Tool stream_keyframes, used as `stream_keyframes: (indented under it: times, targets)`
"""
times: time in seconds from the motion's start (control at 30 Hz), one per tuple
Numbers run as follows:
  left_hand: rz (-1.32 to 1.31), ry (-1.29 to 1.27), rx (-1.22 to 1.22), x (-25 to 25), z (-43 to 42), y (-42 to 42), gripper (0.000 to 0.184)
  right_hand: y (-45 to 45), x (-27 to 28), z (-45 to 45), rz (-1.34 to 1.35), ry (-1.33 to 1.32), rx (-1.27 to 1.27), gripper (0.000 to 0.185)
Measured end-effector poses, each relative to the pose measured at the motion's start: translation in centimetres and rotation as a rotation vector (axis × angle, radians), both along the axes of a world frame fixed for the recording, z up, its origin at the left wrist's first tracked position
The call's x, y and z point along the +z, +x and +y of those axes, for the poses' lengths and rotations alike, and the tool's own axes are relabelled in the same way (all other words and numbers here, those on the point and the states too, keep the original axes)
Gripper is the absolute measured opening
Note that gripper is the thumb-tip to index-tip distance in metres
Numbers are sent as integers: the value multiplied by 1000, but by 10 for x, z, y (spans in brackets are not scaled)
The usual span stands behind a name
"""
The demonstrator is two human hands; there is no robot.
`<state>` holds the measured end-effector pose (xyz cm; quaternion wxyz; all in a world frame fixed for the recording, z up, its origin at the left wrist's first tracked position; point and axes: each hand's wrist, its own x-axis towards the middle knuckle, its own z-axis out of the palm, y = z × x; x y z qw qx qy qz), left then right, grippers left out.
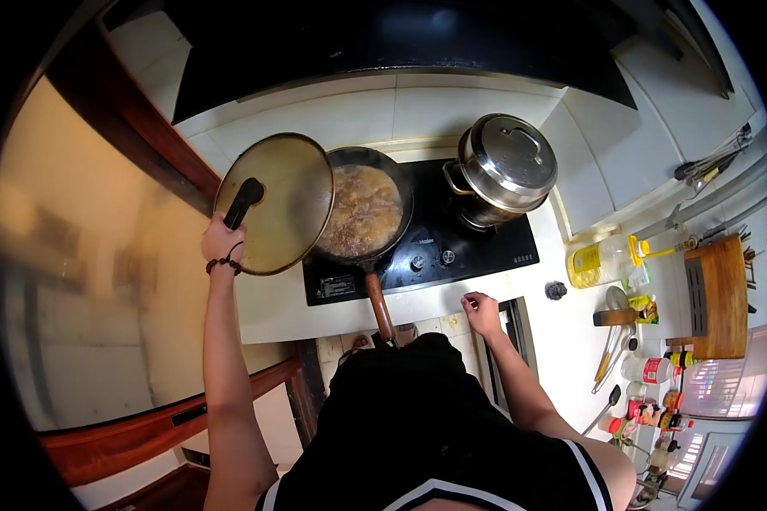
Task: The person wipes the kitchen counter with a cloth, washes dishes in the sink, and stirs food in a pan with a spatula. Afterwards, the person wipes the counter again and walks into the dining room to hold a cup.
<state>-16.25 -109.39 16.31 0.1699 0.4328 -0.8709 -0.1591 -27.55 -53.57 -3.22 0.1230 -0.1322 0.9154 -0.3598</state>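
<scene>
Left grip (223,242): closed on the black handle (245,202) of 1 glass lid (294,209), held at the hob's (496,253) left edge. Right grip (483,316): loosely curled near the surface's (273,315) front edge; cannot tell if closed. Food-filled pan (407,204): hob's left half. Lidded pot (504,166): right rear corner.

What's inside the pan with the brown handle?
Foamy brownish food shows inside the pan. The lid in the left hand covers its left edge; whatever lies beneath the surface is hidden.

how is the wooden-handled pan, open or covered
Open: the pan shows most of its food, with the lid held off to one side in the left hand.
</scene>
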Motion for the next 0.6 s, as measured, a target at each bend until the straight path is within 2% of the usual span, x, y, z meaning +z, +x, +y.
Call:
stream_keyframes:
  times: [0.17, 0.37, 0.6]
  targets:
    - [-58, -37, -82, -2, 29, -45, 29, 10, 2, 12, 2, 36, -55, 24]
    - [-126, -39, -204, -21, 75, -89, 35, 19, 3, 23, -7, 38, -128, 24]
    - [-131, -47, -255, -34, 108, -117, 28, 33, -1, 44, 18, 11, -235, 24]
